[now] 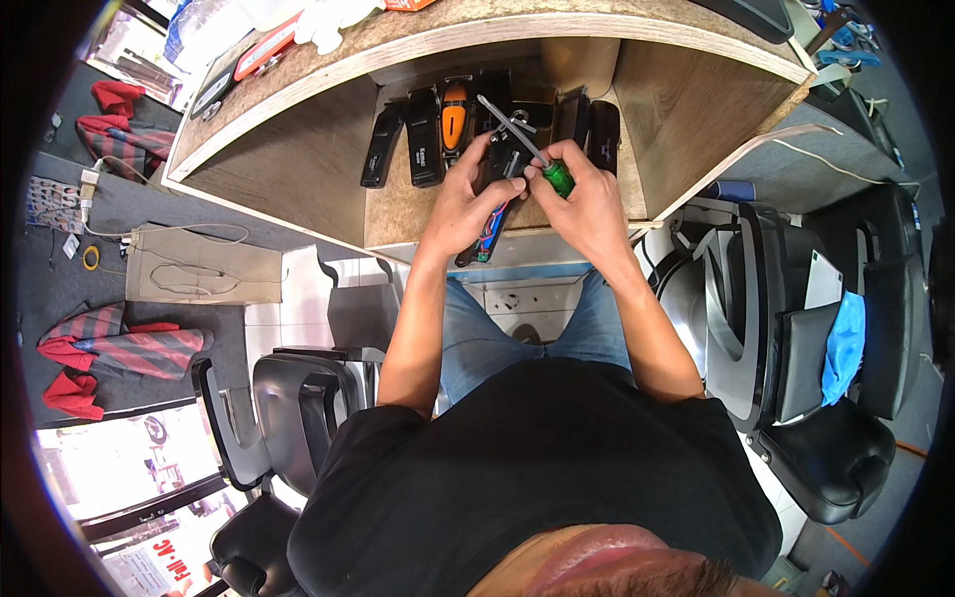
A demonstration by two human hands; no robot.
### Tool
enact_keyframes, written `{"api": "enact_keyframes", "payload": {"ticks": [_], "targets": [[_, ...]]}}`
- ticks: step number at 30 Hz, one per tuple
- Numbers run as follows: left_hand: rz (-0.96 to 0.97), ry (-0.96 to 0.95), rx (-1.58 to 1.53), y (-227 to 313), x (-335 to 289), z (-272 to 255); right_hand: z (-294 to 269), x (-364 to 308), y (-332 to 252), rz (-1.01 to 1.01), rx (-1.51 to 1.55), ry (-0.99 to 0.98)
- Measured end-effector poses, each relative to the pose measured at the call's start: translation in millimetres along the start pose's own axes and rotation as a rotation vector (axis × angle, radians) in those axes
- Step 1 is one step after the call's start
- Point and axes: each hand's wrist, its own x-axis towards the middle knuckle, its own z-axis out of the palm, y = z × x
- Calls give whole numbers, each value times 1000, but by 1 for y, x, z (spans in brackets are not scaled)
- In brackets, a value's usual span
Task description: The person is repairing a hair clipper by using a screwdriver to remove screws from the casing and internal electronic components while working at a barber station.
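1. The wooden shelf ledge (398,204) carries a row of black hair clippers (423,139), one with an orange body (454,117), lined up behind the hands.
2. The left hand (468,194) is clenched around an opened black clipper (494,204), its long axis running from upper right down to lower left, over the ledge's front edge.
3. The right hand (587,199) grasps a green-handled screwdriver (527,144); the shaft slants up-left, away from the clipper just left of the grip.
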Motion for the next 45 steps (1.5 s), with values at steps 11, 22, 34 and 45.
{"api": "enact_keyframes", "payload": {"ticks": [11, 22, 34, 45], "targets": [[14, 6, 32, 2, -1, 2, -2, 0, -1, -25, -54, -15], [-9, 26, 41, 2, -1, 3, -3, 0, -5, -13, -59, -25], [9, 19, 29, 3, -2, 4, -4, -1, -6, 1, -51, -34], [8, 21, 29, 1, -1, 3, -2, -1, -7, 24, -59, -12]]}}
